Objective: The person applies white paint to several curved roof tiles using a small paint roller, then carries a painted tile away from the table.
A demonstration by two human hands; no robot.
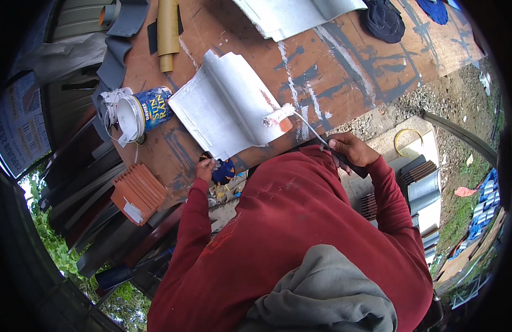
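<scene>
My right hand (353, 150) is closed round the handle of a paint roller (278, 115). Its white, paint-loaded sleeve rests on the right edge of a curved roof tile (225, 105). White paint covers most of this tile, while reddish-orange shows at its right corner and in a streak along that edge. At the tile's near-left corner, my left hand (205, 167) has its fingers closed on the edge. Beside those fingers, below the table edge, is a dark blue and orange thing (223, 172) whose kind I cannot make out.
A blue paint bucket (153, 108) lies tipped left of the tile. Stacked orange tiles (139, 191) sit at the table's left edge. Beyond are a yellowish tube (168, 33), another whitish tile (300, 14) and a dark cloth (383, 21). Grey tiles (424, 191) lie on the right.
</scene>
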